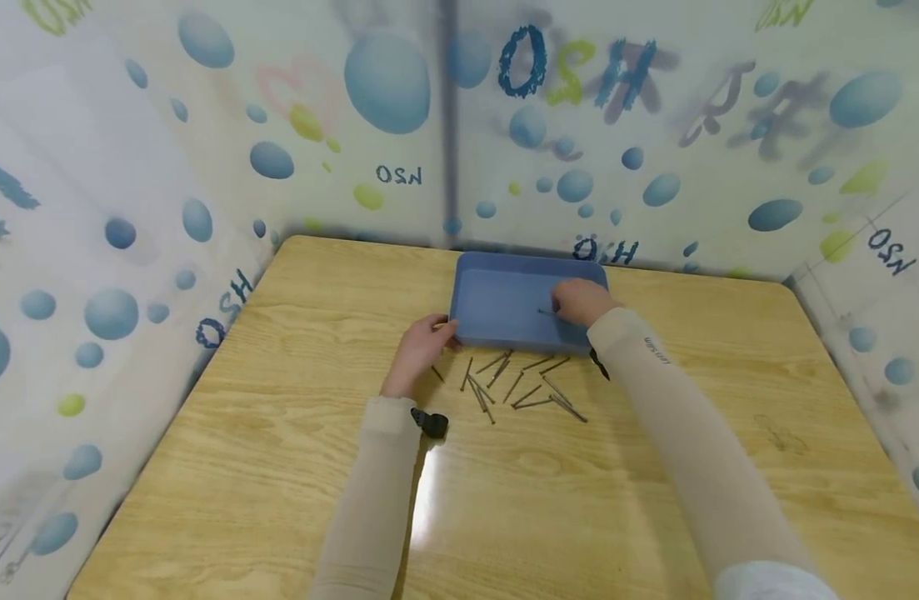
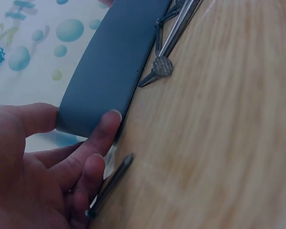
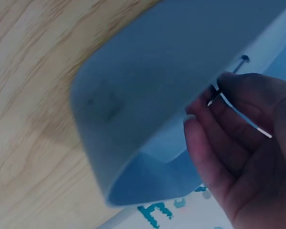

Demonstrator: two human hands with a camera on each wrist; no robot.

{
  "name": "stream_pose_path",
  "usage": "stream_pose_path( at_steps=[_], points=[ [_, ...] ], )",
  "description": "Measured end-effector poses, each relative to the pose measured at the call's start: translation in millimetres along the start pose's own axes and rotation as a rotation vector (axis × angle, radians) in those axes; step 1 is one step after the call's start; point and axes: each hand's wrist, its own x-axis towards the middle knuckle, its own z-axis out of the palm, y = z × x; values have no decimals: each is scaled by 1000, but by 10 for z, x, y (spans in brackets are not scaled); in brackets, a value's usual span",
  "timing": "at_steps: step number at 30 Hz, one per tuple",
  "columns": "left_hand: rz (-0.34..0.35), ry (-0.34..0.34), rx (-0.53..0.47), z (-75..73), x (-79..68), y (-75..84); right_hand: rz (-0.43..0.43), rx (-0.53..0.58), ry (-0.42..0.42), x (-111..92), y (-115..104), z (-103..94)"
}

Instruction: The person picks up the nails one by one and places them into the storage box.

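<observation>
A shallow blue tray (image 1: 504, 296) lies at the back of the table. At its front left corner, the left hand (image 1: 420, 346) pinches the tray, thumb on one side and a fingertip against the front wall (image 2: 114, 57). Over the tray's right part, the right hand (image 1: 581, 302) holds a nail (image 3: 241, 64) between thumb and fingers, its head sticking out past the thumb. Several loose nails (image 1: 534, 404) are scattered on the table in front of the tray. One single nail (image 2: 112, 183) lies close beside the left hand's fingers.
The wooden table (image 1: 579, 517) reaches the painted walls (image 1: 317, 192) at the back and sides. The tray's far rim is near the back wall. A dark wrist camera (image 1: 432, 423) is strapped to the left wrist.
</observation>
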Motion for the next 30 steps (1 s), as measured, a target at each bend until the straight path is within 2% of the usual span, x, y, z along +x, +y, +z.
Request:
stream_pose_path(
  at_steps=[5, 13, 24, 30],
  points=[
    [4, -2, -4, 10, -10, -8, 59, -74, 19, -15, 17, 40],
    [5, -3, -5, -5, -16, -1, 116, -69, 6, -56, -20, 22],
    [-1, 7, -4, -2, -35, -16, 112, -63, 40, -72, -22, 61],
    [0, 5, -13, 5, -23, -15, 102, -28, 25, -91, 48, 54]
  ],
)
